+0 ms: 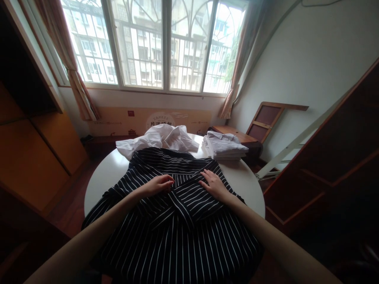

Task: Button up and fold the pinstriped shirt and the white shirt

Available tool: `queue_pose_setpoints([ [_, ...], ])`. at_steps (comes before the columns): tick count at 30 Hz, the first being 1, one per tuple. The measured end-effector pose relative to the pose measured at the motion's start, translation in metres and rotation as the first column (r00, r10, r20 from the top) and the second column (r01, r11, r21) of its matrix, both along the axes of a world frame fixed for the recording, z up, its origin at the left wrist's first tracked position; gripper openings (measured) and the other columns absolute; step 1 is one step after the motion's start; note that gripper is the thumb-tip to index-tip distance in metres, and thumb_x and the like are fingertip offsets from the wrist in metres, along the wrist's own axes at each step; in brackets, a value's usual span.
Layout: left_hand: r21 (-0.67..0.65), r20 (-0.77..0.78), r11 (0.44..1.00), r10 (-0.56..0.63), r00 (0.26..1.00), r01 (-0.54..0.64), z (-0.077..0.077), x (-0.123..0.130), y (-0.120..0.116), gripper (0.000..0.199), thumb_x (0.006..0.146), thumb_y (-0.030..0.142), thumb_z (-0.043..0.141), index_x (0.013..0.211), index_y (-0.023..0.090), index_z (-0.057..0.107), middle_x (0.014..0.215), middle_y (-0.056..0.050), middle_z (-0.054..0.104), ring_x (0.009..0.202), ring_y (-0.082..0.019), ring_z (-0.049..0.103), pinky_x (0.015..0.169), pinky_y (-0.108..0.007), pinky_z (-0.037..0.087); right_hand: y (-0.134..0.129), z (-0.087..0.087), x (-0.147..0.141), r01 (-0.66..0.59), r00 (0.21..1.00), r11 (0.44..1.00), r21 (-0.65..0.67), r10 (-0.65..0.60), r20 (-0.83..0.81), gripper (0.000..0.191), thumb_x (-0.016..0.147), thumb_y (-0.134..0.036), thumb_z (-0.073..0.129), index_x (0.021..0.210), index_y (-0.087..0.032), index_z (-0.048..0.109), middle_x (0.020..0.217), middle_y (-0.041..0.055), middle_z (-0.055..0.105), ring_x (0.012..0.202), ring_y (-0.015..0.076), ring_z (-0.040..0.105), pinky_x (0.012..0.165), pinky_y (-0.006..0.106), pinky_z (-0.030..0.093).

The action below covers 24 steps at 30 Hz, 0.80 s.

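Note:
A black garment with white stripes (183,244), which looks like a dress, is spread over a round white table (100,181) and hangs past its near edge. Two tie ends of the same cloth cross at its middle as a knotted belt (180,205). My left hand (158,185) is at the knot, fingers bent together on the cloth; its fingertips are partly hidden. To the right, my right hand (214,184) lies flat with fingers spread on the striped fabric, gripping nothing.
A crumpled white cloth (166,138) lies at the table's far side. Beside it is a stack of folded white shirts (225,145). Behind stand a wooden bench (233,134) and a wood-framed panel (262,120). A dark wooden panel (325,173) leans at the right; an orange cabinet (32,157) is left.

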<state>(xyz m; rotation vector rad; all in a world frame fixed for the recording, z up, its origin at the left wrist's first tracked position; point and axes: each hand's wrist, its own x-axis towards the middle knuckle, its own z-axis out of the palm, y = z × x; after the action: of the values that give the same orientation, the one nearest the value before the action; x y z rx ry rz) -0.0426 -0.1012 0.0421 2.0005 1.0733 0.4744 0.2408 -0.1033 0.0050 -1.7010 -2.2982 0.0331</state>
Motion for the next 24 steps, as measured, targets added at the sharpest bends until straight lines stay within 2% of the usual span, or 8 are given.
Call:
queue_pose_setpoints([
  [2,0.202,-0.048,0.972,0.133,0.99,-0.121,0.0,-0.022,0.01,0.035,0.081,0.045,0.041,0.099,0.019,0.056,0.084,-0.003,0.062,0.08,-0.016,0.057,0.076,-0.03,0.046,0.0,0.0,0.0,0.003,1.0,1.0,0.005,-0.003,0.009,0.051,0.087,-0.047,0.034,0.128,-0.018,0.043,0.136,0.0109,0.038,0.127,0.0253,0.029,0.102,0.044,0.026],
  [4,0.436,-0.092,0.873,0.285,0.954,-0.219,-0.003,-0.047,0.018,0.034,0.082,0.041,0.04,0.101,0.019,0.057,0.097,-0.006,0.062,0.093,-0.019,0.055,0.086,-0.033,0.043,0.001,0.001,0.0,0.004,1.0,1.0,0.01,-0.004,0.017,0.05,0.087,-0.046,0.035,0.128,-0.019,0.043,0.136,0.0105,0.038,0.127,0.0252,0.03,0.102,0.043,0.026],
  [8,0.673,-0.235,0.709,0.476,0.847,-0.212,-0.02,-0.098,0.024,0.04,0.081,0.039,0.039,0.114,0.02,0.054,0.124,-0.007,0.051,0.115,-0.023,0.044,0.099,-0.037,0.034,0.002,0.003,0.0,0.0,1.0,1.0,0.005,-0.001,0.024,0.051,0.087,-0.045,0.035,0.128,-0.015,0.043,0.136,0.0121,0.038,0.128,0.0255,0.029,0.102,0.042,0.025],
  [12,0.619,-0.388,0.762,0.506,0.771,-0.188,-0.038,-0.126,0.025,0.046,0.082,0.041,0.035,0.119,0.019,0.052,0.13,-0.005,0.047,0.124,-0.022,0.035,0.104,-0.037,0.028,0.0,0.002,-0.001,-0.001,1.0,1.0,0.001,0.001,0.009,0.05,0.087,-0.045,0.036,0.127,-0.016,0.044,0.136,0.0122,0.038,0.128,0.0257,0.029,0.102,0.043,0.025],
  [16,0.553,-0.376,0.793,0.512,0.772,-0.256,-0.035,-0.131,0.028,0.047,0.081,0.045,0.035,0.115,0.02,0.054,0.13,-0.006,0.047,0.121,-0.022,0.04,0.101,-0.036,0.032,0.0,0.004,-0.001,-0.01,0.998,1.0,0.008,0.011,-0.055,0.047,0.085,-0.042,0.042,0.122,-0.016,0.048,0.134,0.0123,0.041,0.126,0.0255,0.032,0.103,0.042,0.026],
  [20,0.553,-0.185,0.683,0.659,0.729,-0.477,-0.017,-0.137,0.043,0.042,0.08,0.042,0.035,0.106,0.017,0.056,0.115,-0.008,0.057,0.099,-0.02,0.057,0.086,-0.03,0.043,0.013,0.02,0.009,0.051,0.97,0.998,0.028,-0.043,-0.238,0.033,0.079,-0.033,0.051,0.105,-0.014,0.058,0.117,0.0123,0.055,0.11,0.022,0.049,0.094,0.033,0.037],
  [22,0.543,-0.119,0.613,0.732,0.671,-0.573,-0.009,-0.142,0.057,0.041,0.078,0.042,0.038,0.104,0.016,0.056,0.107,-0.009,0.061,0.091,-0.02,0.06,0.08,-0.03,0.045,0.025,0.033,0.021,0.214,0.928,0.976,0.038,-0.191,-0.32,0.028,0.078,-0.029,0.051,0.1,-0.013,0.059,0.103,0.0106,0.061,0.096,0.0197,0.056,0.084,0.029,0.043],
  [24,0.493,-0.105,0.617,0.742,0.662,-0.613,-0.004,-0.146,0.074,0.043,0.074,0.047,0.044,0.1,0.015,0.057,0.102,-0.01,0.063,0.088,-0.022,0.061,0.077,-0.03,0.045,0.039,0.045,0.035,0.422,0.851,0.906,-0.004,-0.398,-0.341,0.026,0.076,-0.029,0.053,0.096,-0.014,0.06,0.089,0.0086,0.064,0.084,0.0196,0.059,0.074,0.028,0.044],
])
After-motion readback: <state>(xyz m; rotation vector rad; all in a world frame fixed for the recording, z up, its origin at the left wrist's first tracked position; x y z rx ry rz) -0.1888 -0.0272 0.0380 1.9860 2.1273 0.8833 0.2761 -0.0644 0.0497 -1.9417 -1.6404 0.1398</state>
